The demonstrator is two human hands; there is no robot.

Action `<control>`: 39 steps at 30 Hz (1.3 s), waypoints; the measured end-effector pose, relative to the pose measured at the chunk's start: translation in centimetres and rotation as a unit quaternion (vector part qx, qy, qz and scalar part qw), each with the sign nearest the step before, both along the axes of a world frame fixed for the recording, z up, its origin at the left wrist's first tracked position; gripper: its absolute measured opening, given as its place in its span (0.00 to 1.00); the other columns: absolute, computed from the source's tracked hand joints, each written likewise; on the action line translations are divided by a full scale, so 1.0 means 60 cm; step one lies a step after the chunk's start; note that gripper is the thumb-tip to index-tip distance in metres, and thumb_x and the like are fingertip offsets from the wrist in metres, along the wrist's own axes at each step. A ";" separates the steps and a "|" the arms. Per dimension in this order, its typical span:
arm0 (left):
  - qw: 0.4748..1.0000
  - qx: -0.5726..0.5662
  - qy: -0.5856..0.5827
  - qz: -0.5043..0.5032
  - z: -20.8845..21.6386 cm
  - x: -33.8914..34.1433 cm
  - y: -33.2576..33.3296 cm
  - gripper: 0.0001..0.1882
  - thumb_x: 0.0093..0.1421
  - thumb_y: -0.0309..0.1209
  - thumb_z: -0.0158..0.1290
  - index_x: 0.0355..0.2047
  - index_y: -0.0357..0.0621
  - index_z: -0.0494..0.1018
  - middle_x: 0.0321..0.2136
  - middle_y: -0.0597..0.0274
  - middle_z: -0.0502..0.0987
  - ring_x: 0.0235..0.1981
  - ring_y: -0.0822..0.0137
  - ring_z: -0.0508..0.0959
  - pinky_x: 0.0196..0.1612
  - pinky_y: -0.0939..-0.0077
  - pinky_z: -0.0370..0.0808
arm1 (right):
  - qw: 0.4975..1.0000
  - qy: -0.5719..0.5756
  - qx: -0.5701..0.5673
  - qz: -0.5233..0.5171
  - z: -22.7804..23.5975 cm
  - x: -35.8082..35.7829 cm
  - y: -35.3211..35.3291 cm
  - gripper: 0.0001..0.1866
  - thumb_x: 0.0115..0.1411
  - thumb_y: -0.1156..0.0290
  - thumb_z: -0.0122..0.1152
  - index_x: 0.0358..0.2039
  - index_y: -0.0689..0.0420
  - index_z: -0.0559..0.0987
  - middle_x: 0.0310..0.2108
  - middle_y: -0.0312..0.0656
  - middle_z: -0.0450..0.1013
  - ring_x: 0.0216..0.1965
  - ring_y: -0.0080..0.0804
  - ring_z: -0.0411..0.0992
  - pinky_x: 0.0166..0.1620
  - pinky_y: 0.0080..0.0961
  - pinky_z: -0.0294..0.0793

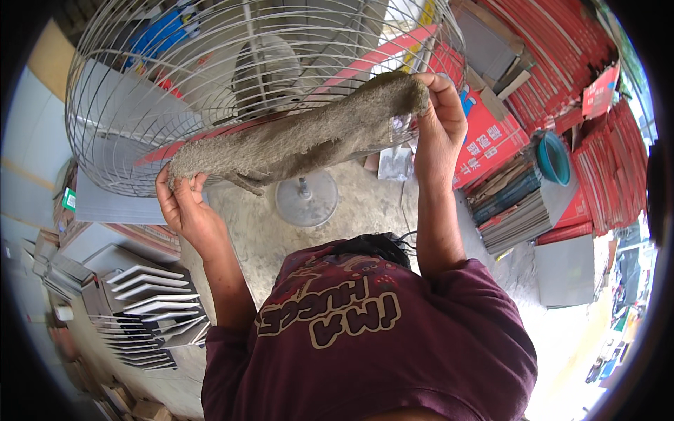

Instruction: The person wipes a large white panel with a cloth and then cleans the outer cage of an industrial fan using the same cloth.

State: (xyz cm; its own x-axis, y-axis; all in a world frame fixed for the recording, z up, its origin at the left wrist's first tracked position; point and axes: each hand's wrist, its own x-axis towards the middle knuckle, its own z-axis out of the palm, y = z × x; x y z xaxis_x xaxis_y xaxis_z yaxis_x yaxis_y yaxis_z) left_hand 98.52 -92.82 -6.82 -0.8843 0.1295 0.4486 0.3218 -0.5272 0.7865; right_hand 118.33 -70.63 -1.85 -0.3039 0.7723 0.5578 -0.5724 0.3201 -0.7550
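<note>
A grey-brown, fuzzy cloth (302, 137), looking like a worn towel, is stretched in a long folded strip between my two hands. My left hand (184, 200) pinches its lower left end. Higher up on the right, my right hand (442, 116) grips the other end between thumb and fingers. Right behind the cloth stands the large round wire guard (203, 63) of a pedestal fan; whether the cloth touches the wires I cannot tell. The fan's motor (267, 67) shows through the wires, and its round grey base (307, 200) rests on the floor below.
Red flattened cartons (554, 49) are stacked high at the right, near a teal bowl (554, 159) on a pile of sheets. White folded boards (151, 295) lie at the left. A dark cable (402, 203) runs along the concrete floor (246, 224).
</note>
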 end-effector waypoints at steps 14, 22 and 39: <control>0.994 -0.047 0.039 -0.095 0.007 0.067 0.105 0.13 0.64 0.24 0.42 0.46 0.30 0.67 0.43 0.51 0.74 0.40 0.61 0.77 0.44 0.59 0.79 | 0.992 0.013 0.011 -0.127 0.010 0.079 0.111 0.10 0.63 0.72 0.59 0.43 0.62 0.77 0.37 0.36 0.77 0.38 0.20 0.74 0.44 0.20 0.75; 0.981 -0.067 0.019 -0.180 -0.017 0.120 0.169 0.13 0.64 0.24 0.44 0.47 0.31 0.68 0.45 0.52 0.73 0.39 0.62 0.77 0.42 0.63 0.80 | 0.986 0.042 0.016 -0.159 -0.003 0.120 0.180 0.10 0.64 0.73 0.58 0.43 0.66 0.75 0.37 0.40 0.77 0.38 0.20 0.74 0.44 0.19 0.74; 0.925 -0.135 -0.183 -0.304 -0.111 0.155 0.211 0.16 0.65 0.29 0.49 0.51 0.39 0.65 0.45 0.59 0.74 0.47 0.55 0.79 0.39 0.69 0.76 | 0.978 -0.006 -0.118 -0.170 -0.165 0.120 0.245 0.07 0.65 0.73 0.56 0.41 0.61 0.73 0.37 0.35 0.74 0.37 0.20 0.72 0.42 0.19 0.73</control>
